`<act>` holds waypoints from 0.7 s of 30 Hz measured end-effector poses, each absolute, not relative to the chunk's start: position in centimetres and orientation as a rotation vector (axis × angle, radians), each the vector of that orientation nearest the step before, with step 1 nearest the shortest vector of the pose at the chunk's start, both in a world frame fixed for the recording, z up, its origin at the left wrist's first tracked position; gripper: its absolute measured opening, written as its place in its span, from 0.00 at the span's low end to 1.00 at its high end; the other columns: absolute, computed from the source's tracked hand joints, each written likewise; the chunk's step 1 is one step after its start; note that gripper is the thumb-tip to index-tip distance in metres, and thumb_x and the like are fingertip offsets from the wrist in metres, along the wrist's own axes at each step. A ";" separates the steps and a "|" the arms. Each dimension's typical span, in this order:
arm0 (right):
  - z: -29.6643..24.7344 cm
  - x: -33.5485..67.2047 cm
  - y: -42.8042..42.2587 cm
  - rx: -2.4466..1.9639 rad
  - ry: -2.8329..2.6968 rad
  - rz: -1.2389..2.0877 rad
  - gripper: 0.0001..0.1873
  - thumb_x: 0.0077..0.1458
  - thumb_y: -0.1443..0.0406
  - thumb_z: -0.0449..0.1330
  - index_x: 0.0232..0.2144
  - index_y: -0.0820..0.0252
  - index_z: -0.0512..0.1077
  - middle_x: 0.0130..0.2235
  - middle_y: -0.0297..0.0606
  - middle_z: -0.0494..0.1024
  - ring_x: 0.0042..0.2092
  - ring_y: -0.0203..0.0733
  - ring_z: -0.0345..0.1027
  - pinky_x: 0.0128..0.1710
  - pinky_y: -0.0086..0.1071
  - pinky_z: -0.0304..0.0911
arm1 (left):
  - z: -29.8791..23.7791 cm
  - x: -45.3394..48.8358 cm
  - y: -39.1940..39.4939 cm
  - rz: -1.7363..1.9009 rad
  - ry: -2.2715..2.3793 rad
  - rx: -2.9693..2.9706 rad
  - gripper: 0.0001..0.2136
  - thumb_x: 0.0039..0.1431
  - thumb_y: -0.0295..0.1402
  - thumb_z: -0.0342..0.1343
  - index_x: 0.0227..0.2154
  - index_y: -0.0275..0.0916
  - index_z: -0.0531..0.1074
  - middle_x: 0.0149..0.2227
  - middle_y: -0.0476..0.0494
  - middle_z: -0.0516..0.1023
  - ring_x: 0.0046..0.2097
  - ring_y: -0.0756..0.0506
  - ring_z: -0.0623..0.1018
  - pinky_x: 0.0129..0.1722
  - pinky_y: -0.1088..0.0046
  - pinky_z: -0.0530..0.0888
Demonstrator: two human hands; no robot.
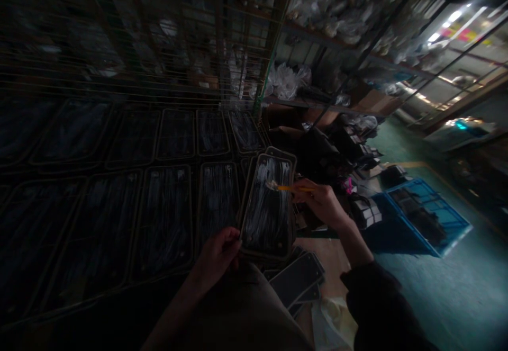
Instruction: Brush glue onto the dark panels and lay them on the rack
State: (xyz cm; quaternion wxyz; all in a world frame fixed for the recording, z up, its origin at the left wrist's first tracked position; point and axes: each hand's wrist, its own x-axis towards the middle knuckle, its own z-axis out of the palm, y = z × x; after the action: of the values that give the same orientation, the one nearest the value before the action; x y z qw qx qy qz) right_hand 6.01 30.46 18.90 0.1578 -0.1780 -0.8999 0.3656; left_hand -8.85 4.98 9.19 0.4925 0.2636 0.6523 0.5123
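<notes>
My left hand (pixel 217 256) is closed on the lower left edge of a dark rectangular panel (pixel 268 210) with a tan rim and white streaks on its face. It holds the panel upright over my lap. In my right hand (pixel 319 201), a small brush with a yellow handle (pixel 291 188) is pinched; its bristles touch the upper part of the panel. More such panels (pixel 298 277), without streaks, lie stacked just below and to the right of the held one.
Many streaked panels (pixel 164 218) lie in rows on a dark surface to the left. Wire racks (pixel 159 38) and shelves with plastic bags (pixel 286 78) stand behind. A blue crate (pixel 428 216) sits on the green floor at right, near cardboard boxes (pixel 373 102).
</notes>
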 end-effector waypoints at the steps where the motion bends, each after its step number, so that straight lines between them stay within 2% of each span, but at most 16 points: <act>1: 19.5 6.4 30.3 -0.526 -2.541 1.121 0.14 0.65 0.58 0.54 0.45 0.60 0.73 0.33 0.36 0.78 0.31 0.39 0.75 0.32 0.28 0.70 | 9.3 -8.8 5.0 1.229 1.595 0.651 0.14 0.58 0.43 0.53 0.39 0.37 0.68 0.24 0.50 0.74 0.22 0.50 0.73 0.19 0.77 0.66; 4: 20.1 6.2 31.0 -0.610 -2.421 1.074 0.14 0.65 0.57 0.54 0.45 0.60 0.72 0.30 0.34 0.77 0.31 0.38 0.75 0.32 0.28 0.70 | 9.5 -8.8 5.0 1.228 1.610 0.669 0.14 0.58 0.43 0.53 0.39 0.37 0.68 0.26 0.49 0.74 0.22 0.50 0.74 0.19 0.77 0.67; 8: 17.8 4.8 32.8 -0.650 -2.380 0.804 0.12 0.64 0.61 0.54 0.45 0.60 0.72 0.36 0.38 0.79 0.36 0.41 0.76 0.35 0.29 0.70 | 9.8 -8.7 5.0 1.254 1.597 0.640 0.14 0.57 0.43 0.54 0.39 0.37 0.69 0.26 0.48 0.76 0.22 0.50 0.74 0.19 0.77 0.67; 11: 16.4 5.2 32.2 -0.635 -2.475 0.723 0.11 0.64 0.63 0.54 0.45 0.59 0.72 0.38 0.38 0.79 0.39 0.43 0.76 0.37 0.30 0.69 | 9.9 -8.6 5.0 1.273 1.591 0.617 0.15 0.56 0.43 0.56 0.39 0.36 0.69 0.27 0.47 0.76 0.23 0.49 0.75 0.19 0.77 0.68; 14: 16.7 7.3 29.4 -0.602 -2.567 0.764 0.11 0.65 0.63 0.53 0.46 0.57 0.71 0.36 0.37 0.79 0.36 0.41 0.76 0.35 0.28 0.68 | 9.9 -8.4 5.1 1.276 1.576 0.588 0.16 0.56 0.44 0.56 0.38 0.36 0.69 0.24 0.49 0.75 0.21 0.49 0.74 0.18 0.77 0.67; 17: 18.2 10.0 25.8 -0.558 -2.640 0.823 0.10 0.66 0.63 0.53 0.47 0.56 0.71 0.40 0.38 0.78 0.37 0.40 0.75 0.34 0.28 0.67 | 10.0 -8.0 5.3 1.235 1.573 0.561 0.15 0.56 0.44 0.55 0.37 0.35 0.68 0.21 0.49 0.75 0.20 0.49 0.74 0.17 0.77 0.68; 21: 20.0 13.0 22.3 -0.494 -2.706 0.963 0.11 0.66 0.66 0.53 0.49 0.55 0.70 0.42 0.39 0.78 0.37 0.39 0.74 0.35 0.29 0.67 | 10.0 -7.6 5.4 1.267 1.569 0.496 0.15 0.54 0.43 0.57 0.36 0.35 0.68 0.23 0.48 0.76 0.20 0.49 0.74 0.17 0.78 0.68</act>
State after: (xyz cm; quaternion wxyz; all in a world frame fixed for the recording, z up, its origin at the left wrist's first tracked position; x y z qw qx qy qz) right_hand 12.97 22.26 20.03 0.1134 -0.1684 -0.9225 0.3284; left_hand -7.61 5.39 10.04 0.5074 0.2057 0.6510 0.5258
